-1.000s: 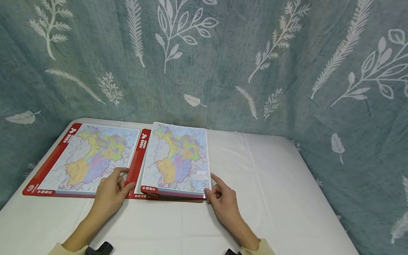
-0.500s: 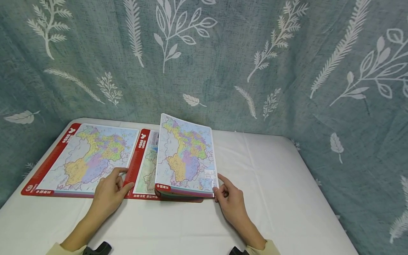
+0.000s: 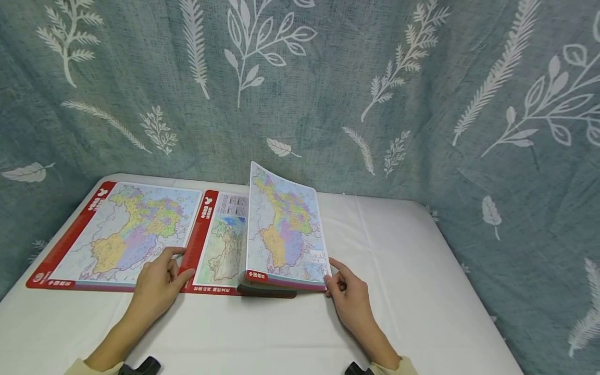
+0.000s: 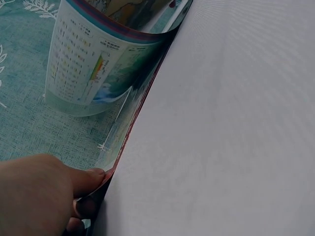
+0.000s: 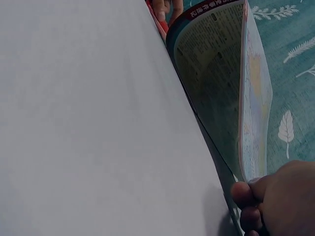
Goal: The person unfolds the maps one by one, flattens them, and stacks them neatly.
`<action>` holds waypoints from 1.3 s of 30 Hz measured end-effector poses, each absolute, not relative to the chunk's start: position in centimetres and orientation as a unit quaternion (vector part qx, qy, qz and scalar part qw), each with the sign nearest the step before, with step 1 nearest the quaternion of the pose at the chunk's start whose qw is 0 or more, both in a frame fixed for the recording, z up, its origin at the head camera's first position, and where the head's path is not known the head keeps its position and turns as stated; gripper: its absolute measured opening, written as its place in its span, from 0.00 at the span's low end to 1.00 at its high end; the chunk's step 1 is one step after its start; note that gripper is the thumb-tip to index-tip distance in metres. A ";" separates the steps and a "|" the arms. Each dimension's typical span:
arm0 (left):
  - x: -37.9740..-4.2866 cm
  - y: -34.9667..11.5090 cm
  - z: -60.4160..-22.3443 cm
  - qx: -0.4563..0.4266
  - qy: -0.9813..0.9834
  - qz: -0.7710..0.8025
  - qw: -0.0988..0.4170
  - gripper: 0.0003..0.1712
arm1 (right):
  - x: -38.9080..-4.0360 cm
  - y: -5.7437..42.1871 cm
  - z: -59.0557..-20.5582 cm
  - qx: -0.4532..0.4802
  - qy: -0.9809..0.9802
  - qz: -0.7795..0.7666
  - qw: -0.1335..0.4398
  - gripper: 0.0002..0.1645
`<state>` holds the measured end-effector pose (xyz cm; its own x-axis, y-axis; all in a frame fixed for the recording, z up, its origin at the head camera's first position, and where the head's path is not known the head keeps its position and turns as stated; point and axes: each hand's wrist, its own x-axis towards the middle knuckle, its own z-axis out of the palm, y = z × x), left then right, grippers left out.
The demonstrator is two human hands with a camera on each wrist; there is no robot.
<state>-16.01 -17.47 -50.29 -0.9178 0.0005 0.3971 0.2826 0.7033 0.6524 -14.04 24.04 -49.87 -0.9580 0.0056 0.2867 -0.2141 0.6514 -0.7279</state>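
Note:
My right hand (image 3: 351,297) pinches the near right corner of a laminated map sheet (image 3: 286,234), printed with a coloured political map. This sheet stands tilted and bowed; its text-covered back (image 5: 209,64) shows in the right wrist view. Partly beneath it lies a map with a red left border and a relief print (image 3: 221,255), its right part hidden. Thumb and fingers of my left hand (image 3: 157,281) pinch the near left edge of that red-bordered map; in the left wrist view, the thumb (image 4: 91,179) lies on top of the edge.
Farther left, another red-bordered political map (image 3: 136,229) lies flat, partly covered by my left hand. A white cloth (image 3: 403,276) covers the table. Behind it hangs a green curtain (image 3: 300,114) with white leaf prints.
My right hand has moved right with the map sheet, whose far left corner has risen and swung right, uncovering more of the relief map below. My left hand stays at the red border.

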 end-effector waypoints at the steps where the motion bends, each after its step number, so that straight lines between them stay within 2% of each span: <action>1: -16.0 -17.5 -50.3 -0.077 -0.904 -0.378 0.185 0.28 | -14.0 24.3 -49.8 0.055 -0.900 0.413 0.132 0.24; 11: -15.9 -17.5 -50.2 -0.072 -0.907 -0.374 0.178 0.28 | -13.8 26.4 -49.8 0.027 -0.906 0.405 0.123 0.24; 19: -15.9 -17.5 -50.2 -0.072 -0.908 -0.377 0.170 0.29 | -13.4 28.3 -49.7 0.026 -0.904 0.404 0.139 0.23; 39: -16.0 -17.6 -50.3 -0.075 -0.908 -0.372 0.177 0.28 | -12.5 33.3 -49.3 -0.045 -0.916 0.364 0.164 0.22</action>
